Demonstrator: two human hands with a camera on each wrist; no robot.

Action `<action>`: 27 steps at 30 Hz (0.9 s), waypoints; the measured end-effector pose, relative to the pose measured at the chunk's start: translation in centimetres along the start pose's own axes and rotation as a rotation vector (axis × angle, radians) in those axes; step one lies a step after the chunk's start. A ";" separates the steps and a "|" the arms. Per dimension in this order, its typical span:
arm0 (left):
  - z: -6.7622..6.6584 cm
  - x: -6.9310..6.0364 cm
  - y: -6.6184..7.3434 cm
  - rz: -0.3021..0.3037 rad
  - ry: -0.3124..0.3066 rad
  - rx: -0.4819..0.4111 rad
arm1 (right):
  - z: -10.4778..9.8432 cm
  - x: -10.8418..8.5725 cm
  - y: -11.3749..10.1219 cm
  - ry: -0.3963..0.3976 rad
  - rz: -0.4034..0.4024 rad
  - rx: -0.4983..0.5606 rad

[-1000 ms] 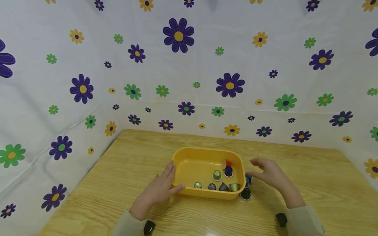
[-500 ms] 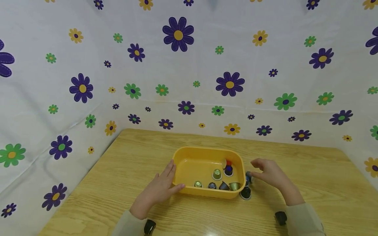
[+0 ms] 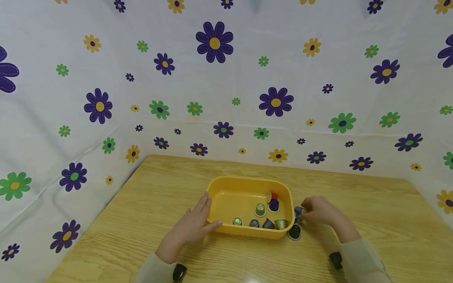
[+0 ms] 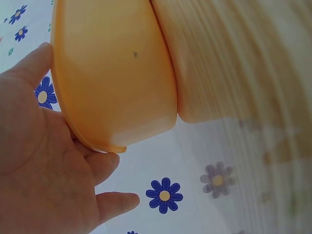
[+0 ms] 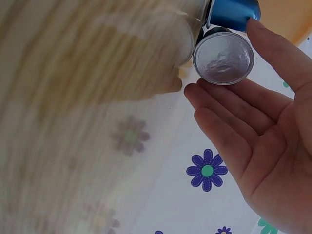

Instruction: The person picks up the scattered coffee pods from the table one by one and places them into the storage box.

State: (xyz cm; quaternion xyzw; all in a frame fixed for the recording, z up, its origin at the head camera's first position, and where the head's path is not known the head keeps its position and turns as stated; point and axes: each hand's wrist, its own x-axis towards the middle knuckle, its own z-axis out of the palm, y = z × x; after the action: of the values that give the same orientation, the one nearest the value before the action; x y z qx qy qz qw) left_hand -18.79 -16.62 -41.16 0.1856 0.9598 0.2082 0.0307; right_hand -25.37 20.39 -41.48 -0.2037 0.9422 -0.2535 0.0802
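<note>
In the head view a yellow plastic tub (image 3: 247, 235) stands on the table, with several coffee capsules in it, among them a light green one (image 3: 260, 210). My left hand (image 3: 189, 228) rests against the tub's left end, fingers straight and thumb on the near rim. Past the right end, my right hand (image 3: 320, 214) pinches a coffee capsule lying on its side, its silver lid (image 5: 223, 58) facing the right wrist camera. A blue capsule (image 5: 236, 13) lies against it, near my thumb tip. The index finger is mostly hidden behind the held capsule.
A black capsule (image 3: 294, 232) stands lid down by the tub's near right corner. The wooden table (image 3: 170, 173) meets a white flowered cloth (image 3: 230, 78) at the back. A black wrist camera (image 3: 336, 260) sits at my right cuff.
My right hand has come down and its fingers have drawn together on the capsule beside the tub. The left hand and the tub have stayed in place.
</note>
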 end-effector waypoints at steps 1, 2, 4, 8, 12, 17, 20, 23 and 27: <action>0.0 0.0 0.0 -0.001 -0.001 -0.005 | 0.0 0.0 0.0 -0.007 -0.003 -0.002; 0.0 0.0 0.0 -0.002 -0.002 -0.007 | 0.0 0.0 -0.1 -0.011 0.001 -0.001; 0.1 0.0 0.0 -0.003 -0.002 -0.014 | 0.0 0.1 -0.1 -0.019 0.000 -0.006; 0.1 0.0 0.0 -0.008 -0.003 0.002 | 0.0 0.2 -0.2 -0.015 -0.004 -0.020; 0.1 0.0 -0.1 -0.007 -0.004 0.018 | 0.0 0.2 -0.2 -0.010 -0.026 -0.018; 0.1 0.0 -0.1 -0.005 -0.003 0.014 | 0.1 0.3 -0.1 -0.004 -0.048 -0.017; 0.0 0.0 0.0 -0.004 -0.001 0.010 | 0.0 0.3 0.0 -0.003 -0.056 -0.018; 0.0 0.0 -0.1 -0.005 -0.002 0.013 | 0.0 0.3 0.1 0.002 -0.051 -0.013; 0.0 0.0 0.0 -0.004 -0.006 0.005 | -0.2 0.1 0.1 0.025 -0.042 -0.011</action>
State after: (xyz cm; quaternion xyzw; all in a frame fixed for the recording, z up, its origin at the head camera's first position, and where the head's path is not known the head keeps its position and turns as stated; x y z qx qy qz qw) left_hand -18.80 -16.66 -41.13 0.1845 0.9606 0.2051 0.0337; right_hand -25.54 20.49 -41.38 -0.2209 0.9400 -0.2525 0.0619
